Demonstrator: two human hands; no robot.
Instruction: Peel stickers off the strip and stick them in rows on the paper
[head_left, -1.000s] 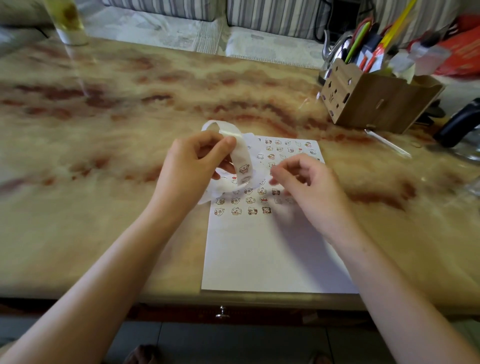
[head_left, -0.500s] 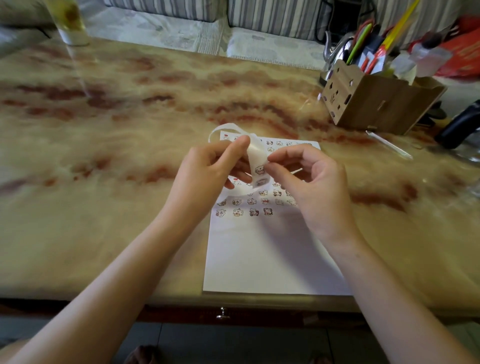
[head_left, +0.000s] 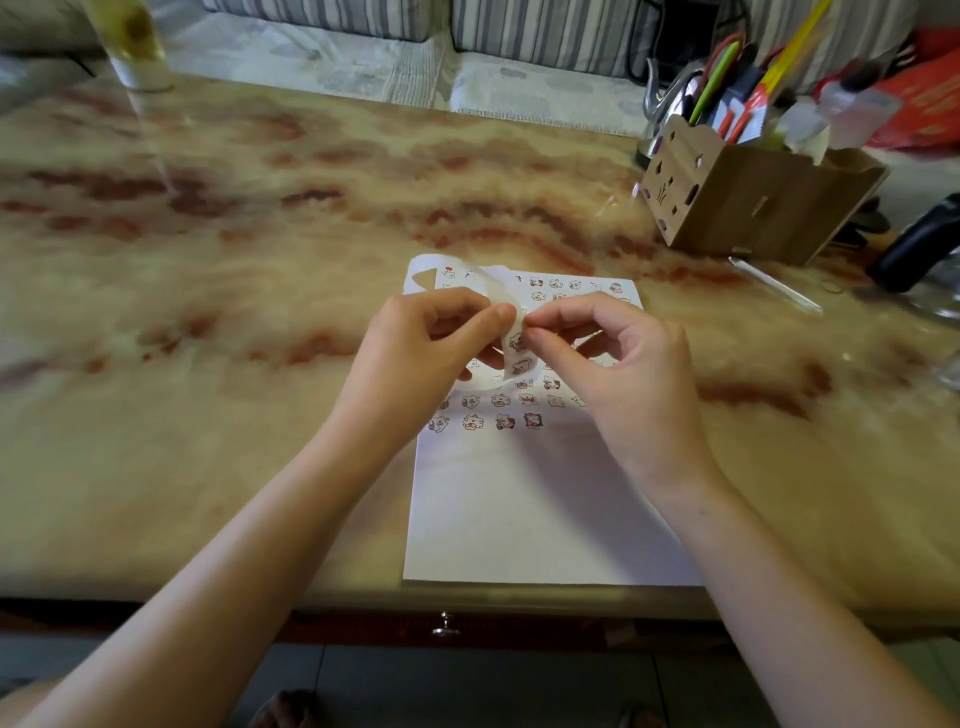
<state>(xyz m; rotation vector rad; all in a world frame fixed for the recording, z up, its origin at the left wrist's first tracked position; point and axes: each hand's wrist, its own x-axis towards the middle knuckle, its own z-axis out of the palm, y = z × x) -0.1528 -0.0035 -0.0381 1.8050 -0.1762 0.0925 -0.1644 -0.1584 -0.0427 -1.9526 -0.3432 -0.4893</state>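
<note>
A white sheet of paper (head_left: 540, 514) lies on the marble table, its upper half filled with rows of small cartoon stickers (head_left: 485, 422). Above the sheet, my left hand (head_left: 415, 358) holds a curling translucent sticker strip (head_left: 514, 353) between thumb and fingers. My right hand (head_left: 613, 364) meets it from the right, thumb and forefinger pinching at a sticker on the strip near its top. The looped tail of the strip arches behind my left hand. The lower half of the paper is blank.
A cardboard organiser (head_left: 753, 208) with pens, scissors and a ruler stands at the back right, a metal kettle behind it. A pen (head_left: 774, 283) lies in front of the box. A black object (head_left: 919, 244) sits at the right edge, a glass (head_left: 130, 47) far left.
My right hand rose from the paper to the strip and now pinches at it. Both hands have drawn together over the sheet's upper part.
</note>
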